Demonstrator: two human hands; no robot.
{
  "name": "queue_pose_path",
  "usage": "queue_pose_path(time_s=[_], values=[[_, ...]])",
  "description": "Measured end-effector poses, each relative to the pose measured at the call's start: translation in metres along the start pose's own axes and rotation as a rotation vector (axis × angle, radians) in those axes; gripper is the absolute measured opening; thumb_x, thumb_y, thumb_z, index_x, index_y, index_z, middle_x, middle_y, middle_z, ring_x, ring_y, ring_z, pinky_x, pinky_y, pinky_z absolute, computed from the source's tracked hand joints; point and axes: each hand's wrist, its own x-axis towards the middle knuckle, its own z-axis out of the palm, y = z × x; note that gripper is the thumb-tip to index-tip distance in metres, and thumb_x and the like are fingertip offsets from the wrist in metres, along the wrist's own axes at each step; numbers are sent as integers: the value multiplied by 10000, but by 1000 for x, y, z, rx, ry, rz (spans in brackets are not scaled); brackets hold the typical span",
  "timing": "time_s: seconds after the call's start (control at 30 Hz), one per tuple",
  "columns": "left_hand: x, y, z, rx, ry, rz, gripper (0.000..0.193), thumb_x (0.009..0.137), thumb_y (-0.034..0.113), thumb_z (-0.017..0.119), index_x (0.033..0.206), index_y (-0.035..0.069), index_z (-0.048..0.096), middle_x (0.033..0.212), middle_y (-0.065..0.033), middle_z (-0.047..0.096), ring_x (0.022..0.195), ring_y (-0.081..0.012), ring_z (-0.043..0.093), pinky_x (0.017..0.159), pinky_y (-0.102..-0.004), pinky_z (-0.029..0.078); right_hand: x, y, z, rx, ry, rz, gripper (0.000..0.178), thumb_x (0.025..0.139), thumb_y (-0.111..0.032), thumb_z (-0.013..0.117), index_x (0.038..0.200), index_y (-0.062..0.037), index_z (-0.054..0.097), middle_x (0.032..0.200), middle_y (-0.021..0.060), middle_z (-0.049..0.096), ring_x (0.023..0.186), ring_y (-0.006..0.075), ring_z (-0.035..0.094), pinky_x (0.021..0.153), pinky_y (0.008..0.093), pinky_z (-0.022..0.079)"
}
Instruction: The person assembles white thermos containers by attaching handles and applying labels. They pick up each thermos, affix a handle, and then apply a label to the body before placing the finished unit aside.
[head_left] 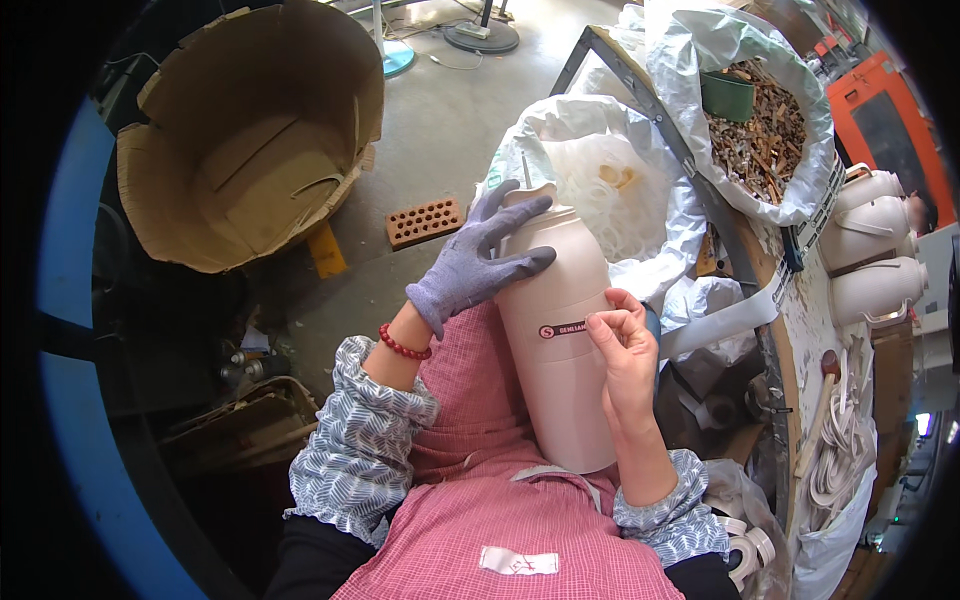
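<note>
A cream thermos flask casing [561, 372] leans across my lap, its neck pointing away from me. My left hand [478, 254], in a grey-purple glove, is wrapped around the shoulder near the neck. Across the casing's middle sits a narrow dark label [568, 328] with a round red mark at one end. My right hand [627, 350] is bare, thumb and forefinger pinched at the label's right end, which they cover. Whether that end is stuck down or lifted cannot be seen.
A large cardboard drum [160, 190] stands at the far left, near a perforated brick [424, 223]. White bags hold translucent rings [607, 205] and brown scraps [757, 125]. On the right bench [800, 350] lie more cream flasks [875, 290] and pale straps [838, 445].
</note>
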Motion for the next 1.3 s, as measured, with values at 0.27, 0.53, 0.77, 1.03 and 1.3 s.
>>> queue_pose_path(time_s=[0.27,0.53,0.77,1.03,1.3], values=[[-7,10,-2,138,-114,96,1176,508,441,917,1493,207,320,1568,-247,22,1442,-431,141,1146,-472,254,0,7,1,42,73,-34,111,822,-124,754,820,-35,688,1270,73,450,1167,165,440,992,304,382],[-7,17,4,163,-116,123,1258,472,504,915,1509,237,256,1516,-347,83,1420,-509,92,1138,-508,253,4,14,-3,-78,108,-92,187,806,-153,774,855,-35,637,1191,72,482,1113,163,453,961,310,392],[-9,43,-6,-335,-12,-30,968,670,209,866,1452,104,306,1345,-196,387,1229,-304,447,1030,-412,428,14,15,-25,-219,65,-140,398,796,-242,790,1009,-38,524,1064,84,546,899,141,520,798,291,464],[-56,94,-34,-580,78,-76,616,666,204,869,1157,24,543,1124,-85,584,1067,-179,563,960,-324,439,45,51,-76,60,-388,204,247,941,-184,619,1125,-20,602,912,2,637,790,59,566,706,211,456],[-41,205,-110,851,301,472,211,856,222,676,881,14,701,995,-115,653,1191,-335,520,1027,-488,385,6,-11,11,268,-577,-444,350,791,-19,739,1063,-63,524,1050,70,539,921,141,540,805,268,456]])
